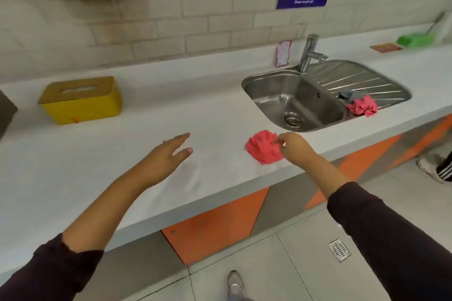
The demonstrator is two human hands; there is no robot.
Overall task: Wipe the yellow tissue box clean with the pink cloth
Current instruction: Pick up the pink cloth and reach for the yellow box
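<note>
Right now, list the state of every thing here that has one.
Tissue box: upright on the counter, untouched, tissue in the slot.
Pink cloth: crumpled near the counter's front edge, right hand pinching its edge.
Left hand: open, empty, over the counter.
Second pink cloth: bunched on the drainboard.
Tap: no water running.
Sink: basin dry-looking.
</note>
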